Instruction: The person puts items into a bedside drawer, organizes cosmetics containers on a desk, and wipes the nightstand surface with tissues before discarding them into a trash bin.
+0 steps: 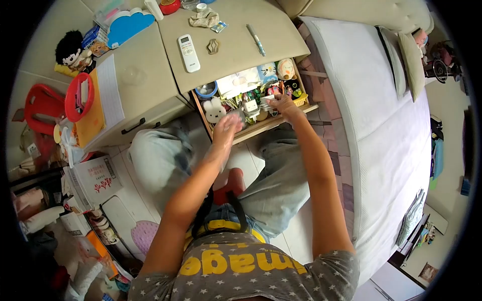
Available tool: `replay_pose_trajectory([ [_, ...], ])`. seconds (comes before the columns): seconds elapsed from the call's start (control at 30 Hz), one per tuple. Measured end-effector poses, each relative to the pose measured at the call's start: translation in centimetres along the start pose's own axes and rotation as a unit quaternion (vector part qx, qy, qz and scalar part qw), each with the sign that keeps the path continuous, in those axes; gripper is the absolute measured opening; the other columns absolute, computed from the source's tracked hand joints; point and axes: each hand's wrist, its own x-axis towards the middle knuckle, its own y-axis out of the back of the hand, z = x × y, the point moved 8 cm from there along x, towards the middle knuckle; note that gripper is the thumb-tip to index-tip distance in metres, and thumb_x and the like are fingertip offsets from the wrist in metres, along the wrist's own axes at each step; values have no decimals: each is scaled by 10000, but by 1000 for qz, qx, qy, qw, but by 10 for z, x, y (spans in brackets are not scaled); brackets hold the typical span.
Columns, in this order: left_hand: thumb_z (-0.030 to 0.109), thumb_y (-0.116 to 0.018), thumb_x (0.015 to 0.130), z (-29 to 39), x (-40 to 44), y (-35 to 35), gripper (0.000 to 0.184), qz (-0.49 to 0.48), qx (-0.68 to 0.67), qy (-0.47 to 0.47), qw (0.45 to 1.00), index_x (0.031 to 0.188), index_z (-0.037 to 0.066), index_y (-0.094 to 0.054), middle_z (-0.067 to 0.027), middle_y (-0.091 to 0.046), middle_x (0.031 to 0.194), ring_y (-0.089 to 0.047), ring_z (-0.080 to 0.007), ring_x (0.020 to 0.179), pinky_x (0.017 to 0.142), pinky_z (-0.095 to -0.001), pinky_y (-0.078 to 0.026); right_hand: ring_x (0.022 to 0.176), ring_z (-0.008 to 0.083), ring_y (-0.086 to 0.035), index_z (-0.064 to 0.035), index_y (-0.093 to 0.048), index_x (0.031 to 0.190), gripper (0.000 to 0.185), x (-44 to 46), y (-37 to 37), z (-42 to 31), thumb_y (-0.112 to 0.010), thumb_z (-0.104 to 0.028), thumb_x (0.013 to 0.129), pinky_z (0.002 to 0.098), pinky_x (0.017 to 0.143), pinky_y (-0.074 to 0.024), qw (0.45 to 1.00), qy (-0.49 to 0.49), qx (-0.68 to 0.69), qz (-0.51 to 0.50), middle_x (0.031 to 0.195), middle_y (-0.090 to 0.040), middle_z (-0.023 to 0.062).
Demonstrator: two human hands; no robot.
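Observation:
An open drawer (254, 131) full of small items is in front of me. My right hand (287, 106) reaches into its right part, index finger and thumb apart. The thumb is beside a small white object (268, 100), and I cannot tell if it touches it. My left hand (229, 125) is over the drawer's front left edge, smeared by motion, its fingers unclear. Between the hands is a white charger plug (250, 107). A white bunny-shaped item (214, 110), a blue round container (206, 90), white papers (237, 83) and a round plush-like item (286, 69) also lie inside.
On the beige desktop (228, 45) above the drawer are a white remote control (189, 53), a hair clip (213, 46), a pen (256, 40) and a crumpled cloth (204, 19). A red basket (80, 97) is at left. A bed (386, 125) stands at right.

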Motion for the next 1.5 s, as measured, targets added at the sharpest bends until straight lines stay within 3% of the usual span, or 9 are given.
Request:
replay_pose_trajectory([
  [0.37,252,-520,903,-17,-39,24,276,-20,168,-39,985,931,-14,-586,-45,-594,858,-545,-114,779,716,-249,-448,882,223,-555,77,-511,1100,590,27,1,22,-677,-381,766,331,795,-430,989,75,-130,15,946,-612,148],
  [0.77,193,-533,891,-1,-49,13,213,-50,293,-152,943,894,-16,-574,-59,-604,863,-544,-122,800,764,-266,-435,828,314,-579,46,-530,1008,418,43,0,30,-618,-313,812,365,739,-453,864,198,-454,91,910,-595,219],
  [0.87,183,-531,890,-8,-46,15,204,-48,277,-144,949,891,-18,-569,-66,-605,867,-546,-126,801,764,-267,-437,796,318,-579,36,-558,951,354,13,-6,5,-644,-269,793,362,708,-455,897,202,-380,104,868,-601,202],
  [0.93,180,-532,889,-8,-46,15,200,-48,280,-149,947,892,-17,-570,-63,-606,869,-545,-126,801,763,-267,-436,773,316,-580,32,-557,916,331,-12,-1,-14,-673,-240,767,367,679,-451,971,127,-138,151,844,-597,205],
  [1.07,177,-532,890,-6,-49,13,191,-37,308,-151,939,895,-10,-573,-52,-606,870,-542,-124,802,754,-264,-432,746,301,-575,30,-542,890,334,1,-10,-15,-693,-232,750,376,654,-445,908,181,-327,188,826,-593,201],
  [1.17,182,-533,891,-8,-47,11,189,-46,316,-170,932,903,-2,-575,-51,-605,859,-542,-125,792,739,-262,-432,704,284,-571,19,-523,903,272,-9,-12,-7,-623,-214,805,382,633,-441,989,59,-53,123,816,-590,178],
  [1.27,193,-536,889,-3,-50,7,195,-49,329,-205,921,914,5,-579,-65,-609,862,-557,-138,778,719,-267,-442,683,265,-582,12,-524,920,229,22,-20,50,-530,-207,851,379,635,-448,965,-23,244,88,827,-597,158],
  [1.37,167,-531,885,0,-51,3,171,-55,370,-212,903,921,7,-582,-79,-616,859,-577,-155,768,703,-272,-452,726,239,-604,13,-529,937,237,25,-16,29,-458,-202,870,382,667,-462,946,248,-156,141,865,-609,143],
  [1.5,130,-521,879,11,-55,-9,145,-57,366,-227,901,915,4,-583,-86,-622,852,-593,-170,769,698,-281,-462,807,275,-602,3,-533,955,223,-9,-18,2,-490,-193,858,393,705,-470,858,230,-406,214,901,-603,169],
])
